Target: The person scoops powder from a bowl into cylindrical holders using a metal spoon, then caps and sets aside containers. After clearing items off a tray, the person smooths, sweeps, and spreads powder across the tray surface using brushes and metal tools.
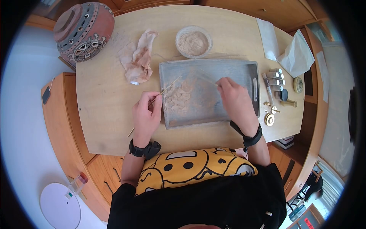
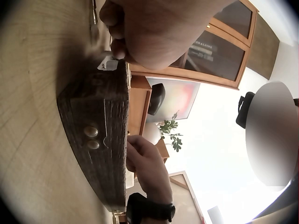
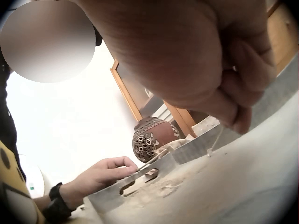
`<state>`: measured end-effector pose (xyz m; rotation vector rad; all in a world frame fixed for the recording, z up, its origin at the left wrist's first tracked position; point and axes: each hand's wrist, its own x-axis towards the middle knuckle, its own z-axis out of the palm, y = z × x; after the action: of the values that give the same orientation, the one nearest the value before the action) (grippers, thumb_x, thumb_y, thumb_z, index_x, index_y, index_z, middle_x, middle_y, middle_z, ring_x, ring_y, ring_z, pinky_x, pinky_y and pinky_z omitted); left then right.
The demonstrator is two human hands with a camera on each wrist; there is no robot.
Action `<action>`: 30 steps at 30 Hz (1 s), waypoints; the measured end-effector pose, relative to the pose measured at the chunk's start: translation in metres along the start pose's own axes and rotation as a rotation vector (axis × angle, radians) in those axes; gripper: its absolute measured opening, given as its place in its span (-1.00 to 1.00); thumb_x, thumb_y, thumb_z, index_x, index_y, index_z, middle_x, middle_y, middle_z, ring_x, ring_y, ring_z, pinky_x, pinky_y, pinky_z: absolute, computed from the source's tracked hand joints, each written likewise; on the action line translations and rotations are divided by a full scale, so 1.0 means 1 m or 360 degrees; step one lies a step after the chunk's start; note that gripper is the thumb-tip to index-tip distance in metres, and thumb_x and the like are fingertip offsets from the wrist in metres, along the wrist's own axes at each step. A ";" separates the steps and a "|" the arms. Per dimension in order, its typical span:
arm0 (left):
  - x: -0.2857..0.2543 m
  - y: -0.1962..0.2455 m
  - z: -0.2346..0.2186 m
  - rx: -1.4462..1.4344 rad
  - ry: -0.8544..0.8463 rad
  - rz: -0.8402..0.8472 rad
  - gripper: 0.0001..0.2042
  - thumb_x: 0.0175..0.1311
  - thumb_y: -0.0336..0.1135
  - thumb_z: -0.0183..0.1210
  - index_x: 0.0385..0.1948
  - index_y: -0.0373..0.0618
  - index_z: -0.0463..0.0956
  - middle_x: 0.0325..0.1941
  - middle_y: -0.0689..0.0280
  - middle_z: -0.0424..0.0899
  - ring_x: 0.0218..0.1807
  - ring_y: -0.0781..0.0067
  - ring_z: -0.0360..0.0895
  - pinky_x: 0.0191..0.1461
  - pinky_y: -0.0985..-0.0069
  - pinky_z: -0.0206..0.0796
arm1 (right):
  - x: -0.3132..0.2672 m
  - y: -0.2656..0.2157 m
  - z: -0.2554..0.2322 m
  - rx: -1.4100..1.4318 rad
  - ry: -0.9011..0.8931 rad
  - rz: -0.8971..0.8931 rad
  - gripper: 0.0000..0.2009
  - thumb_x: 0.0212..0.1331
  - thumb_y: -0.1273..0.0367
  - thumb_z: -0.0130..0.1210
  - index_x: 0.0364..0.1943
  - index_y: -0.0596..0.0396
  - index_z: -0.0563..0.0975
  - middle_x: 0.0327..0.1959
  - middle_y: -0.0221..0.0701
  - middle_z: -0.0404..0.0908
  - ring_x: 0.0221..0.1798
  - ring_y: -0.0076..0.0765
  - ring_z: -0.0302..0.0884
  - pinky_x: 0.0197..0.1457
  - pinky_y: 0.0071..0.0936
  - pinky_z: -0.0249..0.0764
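My left hand (image 1: pixel 146 112) pinches a thin brass-coloured stick (image 1: pixel 131 131) at the left wall of a grey wooden tray (image 1: pixel 209 122). One end of the stick reaches over the tray, above a patch of pale brown powder (image 1: pixel 177 101). Over the tray's right half, my right hand (image 1: pixel 236 99) pinches a thin pale stick (image 3: pixel 217 139) between thumb and fingers. This stick slants down to a small clear tip close over the tray floor in the right wrist view. Curled fingers hide its upper end.
Behind the tray stands a bowl of powder (image 1: pixel 193 42). A crumpled stained cloth (image 1: pixel 141 57) and a carved red-brown pot (image 1: pixel 85 32) are at the left. To the right are several small bottles (image 1: pixel 277 80), brass pieces (image 1: pixel 269 120) and a white plastic bag (image 1: pixel 297 55).
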<state>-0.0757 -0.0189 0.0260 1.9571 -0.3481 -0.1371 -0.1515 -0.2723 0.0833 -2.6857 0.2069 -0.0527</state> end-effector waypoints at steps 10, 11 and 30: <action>0.000 0.001 -0.001 0.0023 0.0039 0.0017 -0.89 0.33 -0.42 0.19 -0.25 -0.26 0.52 -0.45 0.21 0.67 -0.55 0.56 0.45 -0.46 0.57 0.27 | -0.012 0.002 -0.015 0.0088 -0.0065 0.0077 -0.95 0.21 0.46 0.08 -0.30 0.13 0.50 -0.35 -0.20 0.60 -0.33 0.12 0.58 -0.29 -0.08 0.50; 0.000 0.001 -0.001 0.0049 0.0034 0.0011 -0.90 0.33 -0.42 0.19 -0.25 -0.26 0.52 -0.45 0.22 0.67 -0.56 0.57 0.44 -0.47 0.57 0.26 | -0.011 0.002 -0.015 0.0089 -0.0069 0.0076 -0.95 0.21 0.46 0.08 -0.30 0.13 0.50 -0.35 -0.20 0.60 -0.33 0.12 0.58 -0.29 -0.08 0.50; -0.001 -0.002 -0.002 -0.0010 0.0060 -0.0007 -0.89 0.36 -0.42 0.17 -0.21 -0.26 0.53 -0.44 0.24 0.65 -0.48 0.63 0.47 -0.43 0.62 0.29 | 0.005 -0.026 0.020 0.0277 -0.0244 -0.0129 -0.92 0.24 0.45 0.07 -0.31 0.19 0.48 -0.33 -0.15 0.58 -0.28 0.14 0.56 -0.23 -0.09 0.49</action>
<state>-0.0755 -0.0162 0.0249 1.9516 -0.3182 -0.1039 -0.1413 -0.2414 0.0763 -2.5096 0.0437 0.1055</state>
